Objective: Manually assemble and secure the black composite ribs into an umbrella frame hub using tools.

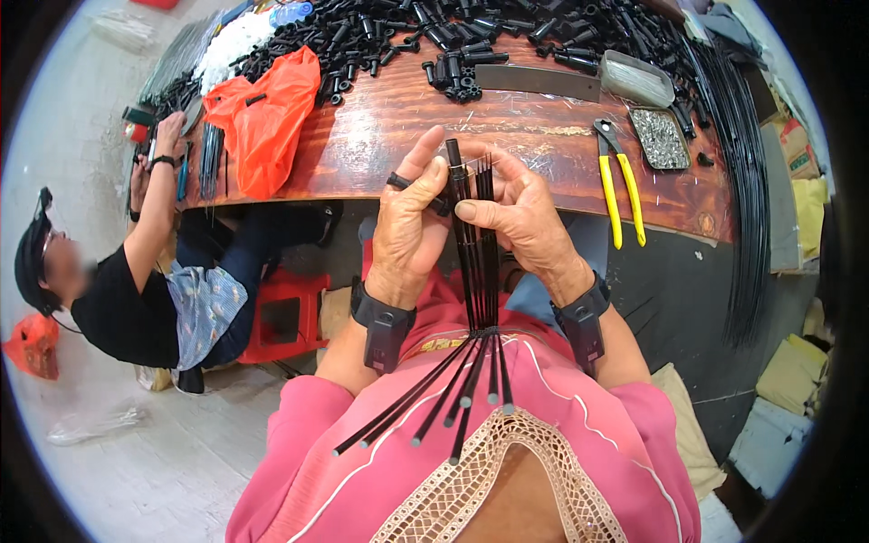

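Note:
A bundle of thin black rods [479, 285] stands between my hands, spreading toward my chest in several thicker, grey-ended pieces. Closed on its left side, my left hand [407, 226] has the thumb pressed near a short black tube [454, 154] at the top of the bundle. A small black ring-shaped piece [398, 182] sits at the fingers of that hand. From the other side my right hand [525, 213] grips the rods, its thumb across the front and fingers behind. Thin tips [485, 165] rise above that thumb. The fingers partly hide how the tube and rods join.
Black tubular parts [362, 41] heap along the table's far side. Nearer lie an orange-red plastic bag [272, 127], yellow-handled pliers [620, 181], a tin of small metal parts [659, 138] and a flat metal bar [539, 81]. Long black rods [747, 208] overhang at right. A co-worker [127, 299] sits left.

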A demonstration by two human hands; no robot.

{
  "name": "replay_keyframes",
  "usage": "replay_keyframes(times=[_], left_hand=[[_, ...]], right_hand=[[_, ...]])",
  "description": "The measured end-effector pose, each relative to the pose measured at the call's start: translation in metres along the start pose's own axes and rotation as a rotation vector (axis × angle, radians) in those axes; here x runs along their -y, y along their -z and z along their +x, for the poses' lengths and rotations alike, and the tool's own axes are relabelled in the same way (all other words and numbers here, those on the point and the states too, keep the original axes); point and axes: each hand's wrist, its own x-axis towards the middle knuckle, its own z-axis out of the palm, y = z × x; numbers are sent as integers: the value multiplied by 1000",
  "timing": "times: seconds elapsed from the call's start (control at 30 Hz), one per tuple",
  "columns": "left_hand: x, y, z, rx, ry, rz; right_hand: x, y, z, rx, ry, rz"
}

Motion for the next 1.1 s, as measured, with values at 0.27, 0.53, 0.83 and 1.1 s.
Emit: replay_keyframes(times=[0.27,0.53,0.83,1.1], left_hand=[[7,7,-8,92,68,-78],[3,18,11,153,128,-104],[-5,12,-1,40,248,60],[-34,13,-11,93,343,-19]], right_hand=[[1,14,-4,66,-101,-27],[7,10,8,113,-91,39],[-5,15,-1,1,-122,-167],[-11,15,-3,91,-89,-199]])
